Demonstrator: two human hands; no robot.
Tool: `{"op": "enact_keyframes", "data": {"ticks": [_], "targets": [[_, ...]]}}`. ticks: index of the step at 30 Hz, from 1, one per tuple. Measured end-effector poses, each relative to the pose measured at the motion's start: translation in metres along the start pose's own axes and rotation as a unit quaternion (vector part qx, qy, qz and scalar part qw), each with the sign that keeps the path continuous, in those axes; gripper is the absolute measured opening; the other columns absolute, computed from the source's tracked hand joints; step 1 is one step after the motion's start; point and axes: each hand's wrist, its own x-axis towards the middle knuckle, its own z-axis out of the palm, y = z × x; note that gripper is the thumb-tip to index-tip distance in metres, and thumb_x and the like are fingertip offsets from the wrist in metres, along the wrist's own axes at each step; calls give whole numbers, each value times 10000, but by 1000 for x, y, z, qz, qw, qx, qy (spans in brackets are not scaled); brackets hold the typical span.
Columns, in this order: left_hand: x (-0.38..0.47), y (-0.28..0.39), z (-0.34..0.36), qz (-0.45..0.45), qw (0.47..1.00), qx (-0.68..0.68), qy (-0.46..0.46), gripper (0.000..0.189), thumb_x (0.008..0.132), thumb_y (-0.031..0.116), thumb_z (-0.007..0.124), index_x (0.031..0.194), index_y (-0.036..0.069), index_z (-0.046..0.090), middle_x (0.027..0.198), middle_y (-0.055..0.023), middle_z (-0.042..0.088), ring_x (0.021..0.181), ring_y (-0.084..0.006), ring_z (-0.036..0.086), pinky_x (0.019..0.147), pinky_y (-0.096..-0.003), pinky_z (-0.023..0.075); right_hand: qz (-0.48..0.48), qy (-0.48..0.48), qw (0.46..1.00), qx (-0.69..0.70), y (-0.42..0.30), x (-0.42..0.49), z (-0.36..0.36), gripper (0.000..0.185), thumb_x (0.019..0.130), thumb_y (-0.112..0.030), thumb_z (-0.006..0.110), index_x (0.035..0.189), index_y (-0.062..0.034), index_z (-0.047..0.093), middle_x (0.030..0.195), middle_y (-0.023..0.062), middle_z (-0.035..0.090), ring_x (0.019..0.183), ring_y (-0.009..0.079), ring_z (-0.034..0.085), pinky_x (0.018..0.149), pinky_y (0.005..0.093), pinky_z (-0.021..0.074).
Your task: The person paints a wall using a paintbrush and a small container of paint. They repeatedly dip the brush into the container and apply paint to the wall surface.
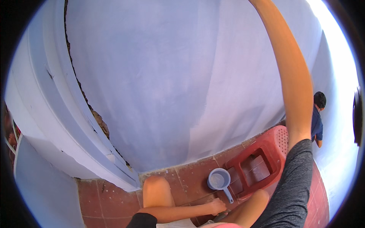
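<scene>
My left hand [218, 206] is curled low in front of my body, between my bare knees. Whether its fingers hold anything is hard to make out. My right arm [293, 77], in a grey sleeve, stretches up along the wall; its hand is out of view beyond the top edge. On the tiled floor just past my left hand stands a light-blue plastic dipper [219, 179] with a whitish content, its handle towards me. The wall [148, 85] before me is painted pale blue, with a darker area at left and a paler one at lower right.
A red plastic stool [256, 168] with a perforated seat appears to lie on its side, right of the dipper. A white frame [71, 108] with a ragged gap borders the wall at left. Farther right, a person [317, 119] in a dark blue shirt faces away. Paint specks dot the red tiles [114, 199].
</scene>
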Motion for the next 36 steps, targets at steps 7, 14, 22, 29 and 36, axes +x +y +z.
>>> {"op": "enact_keyframes", "data": {"ticks": [7, 14, 22, 29, 36], "targets": [[-8, 1, 5, -5, 1000, 2, 22, 461, 728, 324, 854, 1110, 109, 714, 1088, -92, 741, 1051, -273, 712, 839, -441, 547, -31, -74, 987, -141, -1, -177, -10, 467, 891, -457, 727, 1077, -30, 749, 761, 125, 725, 719, 244, 727, 714, 378, 565], [-23, 9, -5, -4, 999, -17, 46, 406, 749, 324, 836, 1069, 107, 712, 1085, -99, 730, 1036, -276, 707, 810, -444, 531, 221, -327, 917, -64, -29, -130, -29, 402, 841, -345, 739, 1060, -8, 739, 920, 213, 722, 778, 330, 709, 721, 390, 558], [-65, 45, -102, 30, 983, -38, 180, 333, 868, 299, 732, 1105, 87, 633, 1051, -54, 651, 1063, -239, 627, 875, -411, 451, 68, 65, 995, 46, -15, -141, 6, 279, 882, -157, 746, 1063, 56, 733, 836, 145, 722, 688, 188, 695, 602, 292, 547], [-155, 20, -84, 79, 924, -244, 283, 239, 889, 247, 692, 1033, 60, 656, 1002, -69, 675, 988, -276, 639, 822, -422, 461, 183, -45, 982, 6, -62, -377, -14, 198, 851, -88, 770, 1045, -57, 750, 679, 55, 561, 581, 145, 546, 547, 276, 445], [-170, 36, -66, -37, 922, -249, 295, 298, 945, 265, 641, 1168, 70, 615, 1008, -89, 630, 1046, -282, 609, 961, -406, 449, 358, -240, 901, 46, -93, -520, -59, 221, 849, -98, 776, 1066, -59, 752, 765, 78, 636, 619, 164, 596, 567, 280, 474]]}}
